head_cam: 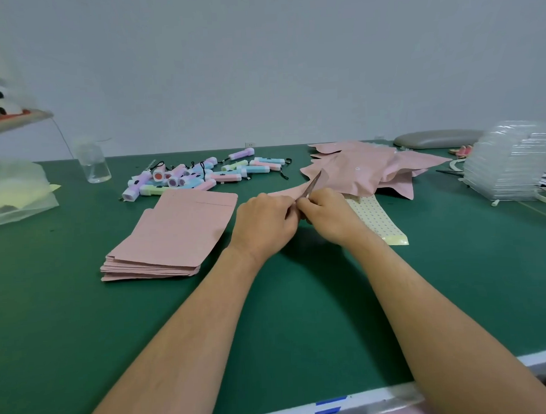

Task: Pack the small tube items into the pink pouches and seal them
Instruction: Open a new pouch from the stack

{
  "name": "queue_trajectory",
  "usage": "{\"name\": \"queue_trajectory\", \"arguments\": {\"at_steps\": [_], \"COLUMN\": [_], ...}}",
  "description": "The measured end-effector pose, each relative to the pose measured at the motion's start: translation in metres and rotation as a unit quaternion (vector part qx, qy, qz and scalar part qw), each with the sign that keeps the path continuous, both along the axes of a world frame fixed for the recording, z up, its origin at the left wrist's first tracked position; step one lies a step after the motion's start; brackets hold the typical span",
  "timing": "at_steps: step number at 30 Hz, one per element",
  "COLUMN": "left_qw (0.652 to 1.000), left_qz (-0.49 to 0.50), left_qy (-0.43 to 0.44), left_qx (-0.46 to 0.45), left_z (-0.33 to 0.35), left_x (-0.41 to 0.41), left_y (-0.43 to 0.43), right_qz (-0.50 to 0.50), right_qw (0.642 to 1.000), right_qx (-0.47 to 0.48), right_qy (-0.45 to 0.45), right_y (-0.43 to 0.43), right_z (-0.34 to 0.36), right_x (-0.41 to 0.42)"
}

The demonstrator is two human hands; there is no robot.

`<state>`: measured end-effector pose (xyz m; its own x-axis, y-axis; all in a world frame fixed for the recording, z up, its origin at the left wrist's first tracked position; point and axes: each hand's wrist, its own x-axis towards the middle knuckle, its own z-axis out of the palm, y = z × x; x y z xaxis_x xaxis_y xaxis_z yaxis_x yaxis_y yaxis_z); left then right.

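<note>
Take the stack of flat pouches as your reference; both hands meet just right of its far right corner. Your left hand is curled and pinches the near end of the held pouch; your right hand is clenched round a thin metal tool, probably tweezers, though the view is too small to confirm; whether anything sits on its tip cannot be told. The held pouch runs from the grip towards the far right, long axis diagonal; its far end reaches the heap of filled pouches, which lies well right of the stack and further back. The sticker sheet lies flat, right of the stack and just beyond the right hand; the right hand is therefore the nearer one for taking a seal. The tubes lie directly behind the stack, nearer the left hand. Judged from this layout, the pouch mouth is being sealed. The heap crowds the far right; the table is bare on the near side of the stack, and its front edge lies well apart from the grip; make any withdrawal towards yourself.
</note>
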<state>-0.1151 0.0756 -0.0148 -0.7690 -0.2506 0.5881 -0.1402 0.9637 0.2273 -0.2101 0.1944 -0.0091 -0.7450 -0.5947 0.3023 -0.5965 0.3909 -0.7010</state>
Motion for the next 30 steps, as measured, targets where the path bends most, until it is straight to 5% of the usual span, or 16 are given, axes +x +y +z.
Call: {"name": "queue_trajectory", "arguments": {"at_steps": [11, 15, 24, 30], "left_qw": [0.991, 0.975, 0.993, 0.988], "left_qz": [-0.006, -0.098, -0.067, -0.027], "left_qy": [-0.013, 0.011, -0.012, 0.005], "left_qx": [0.135, 0.199, 0.102, 0.155], "left_z": [-0.003, -0.004, -0.004, -0.006], "left_x": [0.001, 0.005, 0.006, 0.002], "left_y": [-0.007, -0.004, -0.008, -0.003], "right_qz": [0.068, 0.078, 0.096, 0.08], "right_qw": [0.998, 0.997, 0.994, 0.996], "right_qx": [0.0, 0.008, -0.001, 0.019], "right_qy": [-0.014, -0.014, -0.058, -0.042], "right_y": [0.003, 0.009, 0.005, -0.001], "right_z": [-0.001, -0.003, -0.014, -0.013], "right_x": [-0.001, -0.005, -0.004, -0.003]}}
